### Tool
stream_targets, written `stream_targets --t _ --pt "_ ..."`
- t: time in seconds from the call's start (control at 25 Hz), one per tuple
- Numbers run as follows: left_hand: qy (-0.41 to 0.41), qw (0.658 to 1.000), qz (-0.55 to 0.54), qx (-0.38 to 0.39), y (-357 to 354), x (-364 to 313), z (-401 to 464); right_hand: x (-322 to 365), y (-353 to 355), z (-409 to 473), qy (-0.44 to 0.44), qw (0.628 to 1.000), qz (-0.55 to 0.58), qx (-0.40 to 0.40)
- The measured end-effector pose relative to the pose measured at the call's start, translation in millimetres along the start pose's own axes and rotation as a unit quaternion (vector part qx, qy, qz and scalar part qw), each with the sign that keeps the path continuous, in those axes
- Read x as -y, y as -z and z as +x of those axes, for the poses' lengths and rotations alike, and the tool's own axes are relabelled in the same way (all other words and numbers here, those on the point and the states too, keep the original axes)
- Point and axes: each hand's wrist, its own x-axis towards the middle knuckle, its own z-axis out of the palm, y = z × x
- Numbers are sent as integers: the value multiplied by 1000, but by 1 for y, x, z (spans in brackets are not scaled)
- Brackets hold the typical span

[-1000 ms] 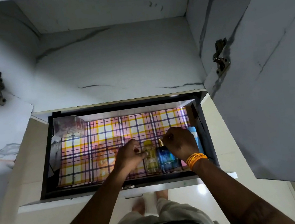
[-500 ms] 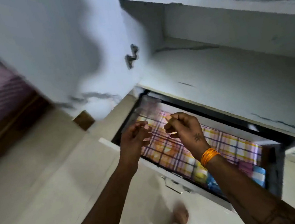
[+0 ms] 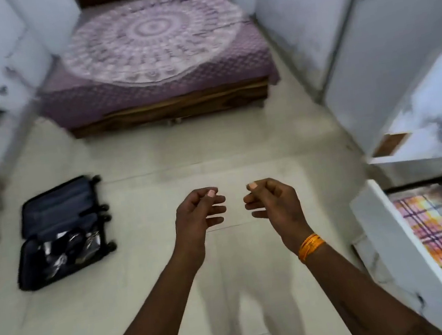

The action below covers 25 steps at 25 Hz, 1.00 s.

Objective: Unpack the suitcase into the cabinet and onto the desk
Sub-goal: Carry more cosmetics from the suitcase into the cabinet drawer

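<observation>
The suitcase (image 3: 62, 232) lies open on the floor (image 3: 152, 290) at your left; your left hand (image 3: 197, 216) and right hand (image 3: 275, 206) hover mid-air, fingers loosely curled, holding nothing, drawer (image 3: 436, 250) at your right

The suitcase (image 3: 61, 232) lies open on the floor (image 3: 134, 162), left of both hands. From the suitcase, the bed (image 3: 156, 57) stands beyond and rightward, the open drawer (image 3: 436, 250) far right.
</observation>
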Motion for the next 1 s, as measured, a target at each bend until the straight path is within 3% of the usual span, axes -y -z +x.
stream_targets --t 0.24,0.44,1.0 --pt "-9 988 -10 -151 208 -12 -15 -16 -214 -9 6 986 -47 158" --pt "-17 956 -44 -289 351 -22 -27 -22 -368 -15 8 956 -86 279" --pt "-46 858 -136 -492 604 -73 108 -19 -700 138 6 880 -146 451"
